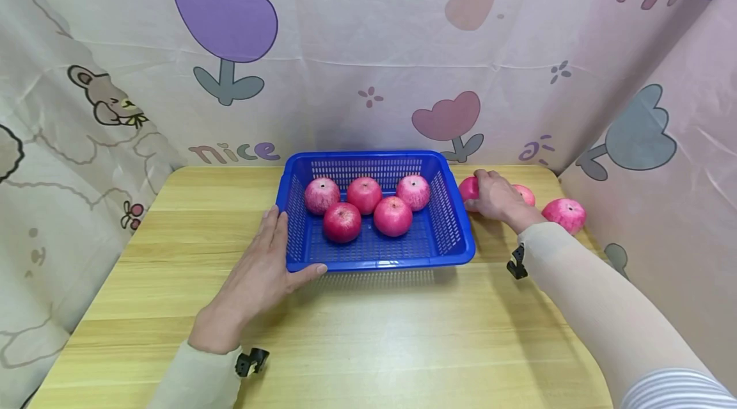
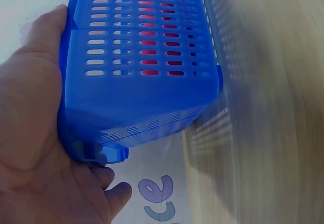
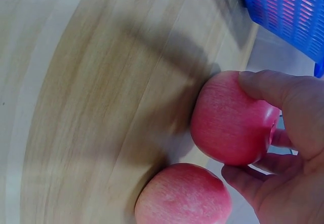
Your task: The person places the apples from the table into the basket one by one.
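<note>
Pale beige sleeves (image 1: 604,310) (striped cloth (image 1: 679,391) above the right one) carry black fittings (image 1: 518,270).

We see a wooden table (image 1: 380,338) in front of pale printed curtains (image 1: 357,6). On them we spot a purple tulip (image 1: 227,18), a cartoon bear (image 1: 106,98) and "nice" lettering (image 1: 235,152).

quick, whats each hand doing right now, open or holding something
Left hand: open, touching the basket.
Right hand: holding an apple.

Cartoon-printed cloth (image 1: 345,25) on three sides of a wood-grain table (image 1: 403,345) suggests a curtained booth.
</note>
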### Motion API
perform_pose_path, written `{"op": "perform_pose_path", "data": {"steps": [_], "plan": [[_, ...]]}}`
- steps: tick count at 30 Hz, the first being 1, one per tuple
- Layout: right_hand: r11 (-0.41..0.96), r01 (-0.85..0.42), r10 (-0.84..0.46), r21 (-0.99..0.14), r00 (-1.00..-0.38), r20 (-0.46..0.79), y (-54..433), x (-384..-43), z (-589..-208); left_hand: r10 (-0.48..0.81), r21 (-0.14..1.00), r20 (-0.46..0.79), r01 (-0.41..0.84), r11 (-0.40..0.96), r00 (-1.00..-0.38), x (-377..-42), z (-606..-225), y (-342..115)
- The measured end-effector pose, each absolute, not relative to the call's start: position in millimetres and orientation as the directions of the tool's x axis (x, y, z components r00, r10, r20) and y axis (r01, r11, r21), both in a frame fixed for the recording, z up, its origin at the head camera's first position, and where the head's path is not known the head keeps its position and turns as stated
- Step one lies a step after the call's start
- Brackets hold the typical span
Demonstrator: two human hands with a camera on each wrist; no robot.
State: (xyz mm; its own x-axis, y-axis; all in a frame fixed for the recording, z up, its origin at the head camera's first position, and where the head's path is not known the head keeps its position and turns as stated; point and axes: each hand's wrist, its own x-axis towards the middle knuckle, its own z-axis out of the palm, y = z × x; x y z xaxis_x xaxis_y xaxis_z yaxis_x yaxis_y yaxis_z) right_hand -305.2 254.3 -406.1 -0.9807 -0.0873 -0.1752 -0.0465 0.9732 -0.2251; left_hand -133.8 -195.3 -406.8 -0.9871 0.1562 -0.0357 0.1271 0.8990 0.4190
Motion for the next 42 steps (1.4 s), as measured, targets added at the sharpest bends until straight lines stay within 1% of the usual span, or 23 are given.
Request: {"op": "perform_pose_path", "data": {"steps": [8,14,21,27,35,42], "plan": [[0.97,-0.077,-0.112,-0.229,-0.983,-0.145,258.9,-305.6,-402.7,0.149,0.433,-0.038,0.118,0.894,-0.988,-134.1,-408.9,-195.1],[0.972,-0.068,-0.096,-0.223,-0.989,-0.115,262.5,-302.1,-393.5,0.155,0.432,-0.033,0.126,0.893,-0.987,-134.8,-408.9,-195.3],[0.961,-0.125,-0.144,-0.246,-0.988,-0.06,262.5,-297.5,-380.8,0.15,0.431,-0.039,0.119,0.894,-0.988,-135.1,-408.0,-195.2],[0.953,-0.109,-0.123,-0.281,-0.992,-0.029,259.3,-294.9,-363.3,0.152,0.436,-0.032,0.123,0.892,-0.988,-134.6,-408.5,-194.5],[0.945,-0.097,-0.083,-0.312,-0.995,0.058,246.8,-287.8,-340.3,0.153,0.441,-0.025,0.126,0.889,-0.988,-135.8,-409.7,-195.3],[0.935,-0.139,-0.119,-0.326,-0.99,0.081,222.7,-275.6,-322.8,0.153,0.442,-0.027,0.126,0.888,-0.988,-135.2,-411.3,-195.6]]}}
